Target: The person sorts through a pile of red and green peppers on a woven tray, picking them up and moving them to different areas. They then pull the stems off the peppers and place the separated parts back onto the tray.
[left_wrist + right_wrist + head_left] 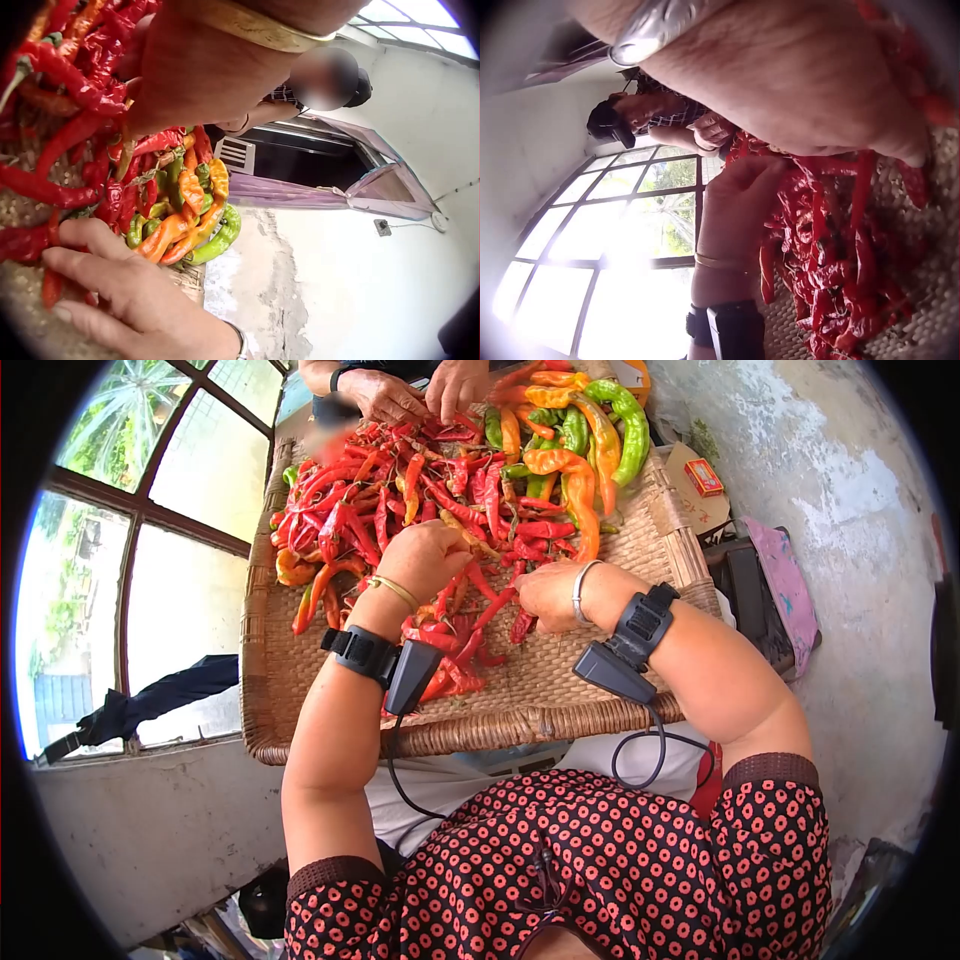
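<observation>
A big heap of red chili peppers (345,510), some wrinkled and dried-looking, lies on a woven wicker tray (560,690). My left hand (425,558), with a gold-coloured bangle, is over the near part of the heap, its fingers curled; in the right wrist view a red pepper (829,163) runs out from its fingertips. To its right, my right hand (550,596), with a silver bangle, is low over the weave. Its thumb and fingers pinch a red pepper (52,289) in the left wrist view. A smaller pile of red peppers (450,650) lies nearer to me.
Larger orange and green peppers (575,460) fill the tray's far right corner. Across the tray, another person's hands (415,395) work at the far edge of the heap. A barred window (150,540) is on the left, beside a dark folded umbrella (150,695).
</observation>
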The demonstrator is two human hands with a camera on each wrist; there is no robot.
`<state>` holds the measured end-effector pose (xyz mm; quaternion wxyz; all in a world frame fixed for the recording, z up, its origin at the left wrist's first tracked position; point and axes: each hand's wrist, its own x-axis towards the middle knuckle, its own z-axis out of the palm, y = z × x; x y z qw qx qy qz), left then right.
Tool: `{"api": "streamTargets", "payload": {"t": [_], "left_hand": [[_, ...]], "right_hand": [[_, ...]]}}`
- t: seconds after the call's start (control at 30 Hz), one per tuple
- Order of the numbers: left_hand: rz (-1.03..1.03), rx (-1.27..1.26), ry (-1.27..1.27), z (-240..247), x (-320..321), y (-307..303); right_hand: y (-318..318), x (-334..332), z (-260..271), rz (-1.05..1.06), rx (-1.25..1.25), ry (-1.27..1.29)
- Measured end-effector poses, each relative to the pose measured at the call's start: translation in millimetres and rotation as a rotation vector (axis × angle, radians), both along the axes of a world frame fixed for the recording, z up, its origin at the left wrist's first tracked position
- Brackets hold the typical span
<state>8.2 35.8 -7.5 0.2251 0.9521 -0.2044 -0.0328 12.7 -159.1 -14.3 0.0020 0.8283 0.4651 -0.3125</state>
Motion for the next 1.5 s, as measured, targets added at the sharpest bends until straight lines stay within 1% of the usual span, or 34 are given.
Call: {"api": "streamTargets", "payload": {"t": [0.03,0.07,0.1,0.13,0.2,0.23,0.27,0.33,0.4,0.47,0.53,0.57,0.6,0.63,0.67,0.73,0.77,0.8,0.87,0.9,0.93,1.0,1.07,1.13,1.17,1.2,1.27,1.3,1.4,1.43,1.47,1.5], "left_hand": [[0.110,0.114,0.132,5,0,1],[0.109,0.113,0.132,9,-1,0],[0.115,0.234,0.213,14,-4,-1],[0.123,0.353,0.294,15,-6,-1],[0.122,0.392,0.261,5,-7,2],[0.115,0.433,0.227,0,-7,3],[0.118,0.433,0.228,-2,-8,3],[0.109,0.444,0.233,-4,-7,1],[0.105,0.456,0.222,-7,-8,-1],[0.098,0.466,0.211,-9,-8,-1],[0.064,0.509,0.195,-11,-6,1],[0.062,0.510,0.195,-10,-5,3],[0.010,0.448,0.203,-8,-3,7],[-0.042,0.387,0.211,-6,-3,10],[-0.043,0.389,0.213,-2,-3,12],[-0.058,0.155,0.386,10,-4,14],[-0.006,0.034,0.480,17,-6,13],[-0.006,0.035,0.481,21,-6,12],[0.162,-0.181,0.456,28,-5,10],[0.246,-0.328,0.481,35,-7,5],[0.245,-0.328,0.481,30,-5,2],[0.193,-0.880,0.292,18,0,-1],[0.176,-0.850,0.286,16,-1,-2],[0.124,-0.425,0.182,11,-4,-1],[0.069,-0.320,0.147,7,-5,0],[0.068,-0.320,0.146,4,-5,0],[-0.055,-0.067,0.138,-2,-6,0],[-0.087,-0.012,0.200,-5,-4,0],[-0.072,0.036,0.253,-12,-9,-3],[-0.145,0.055,0.164,-19,-9,-2],[-0.144,0.056,0.163,-23,-9,-1],[-0.136,0.113,0.147,-24,-9,-4]], "right_hand": [[1,1,4,-0.001,-0.001,0.001],[3,4,9,-0.011,-0.065,0.123],[5,7,12,-0.019,-0.130,0.247],[2,11,9,-0.016,-0.132,0.247],[-9,23,1,0.059,0.404,0.314],[-13,27,12,-0.068,0.462,0.499],[-19,29,17,-0.280,0.616,0.652],[-20,32,30,-0.471,0.910,0.610],[-21,36,41,-0.573,0.845,0.600],[-23,47,16,-0.322,0.748,0.063],[-21,38,17,-0.250,0.484,0.170],[-18,32,15,-0.207,0.399,0.150],[-13,28,11,-0.110,0.332,0.112],[-9,25,9,-0.093,0.308,0.115],[-7,21,9,-0.076,0.283,0.118],[-7,17,4,-0.069,0.320,0.131],[-6,16,1,-0.062,0.355,0.142],[-5,15,-1,-0.062,0.357,0.142],[-2,13,-3,-0.067,0.368,0.132],[-1,10,-4,-0.068,0.368,0.131],[1,7,-4,-0.094,0.376,0.138],[1,5,-9,-0.120,0.382,0.144],[1,7,-22,-0.082,0.436,0.120],[0,8,-28,-0.073,0.399,0.082],[-1,9,-30,-0.063,0.364,0.045],[0,8,-26,-0.064,0.364,0.044],[4,6,-15,-0.113,0.181,0.060],[4,6,-15,-0.113,0.181,0.060],[3,5,-14,-0.103,0.177,0.013],[3,3,-12,-0.088,0.147,-0.018],[4,3,-11,-0.072,0.118,-0.050],[4,3,-11,-0.072,0.118,-0.050]]}}
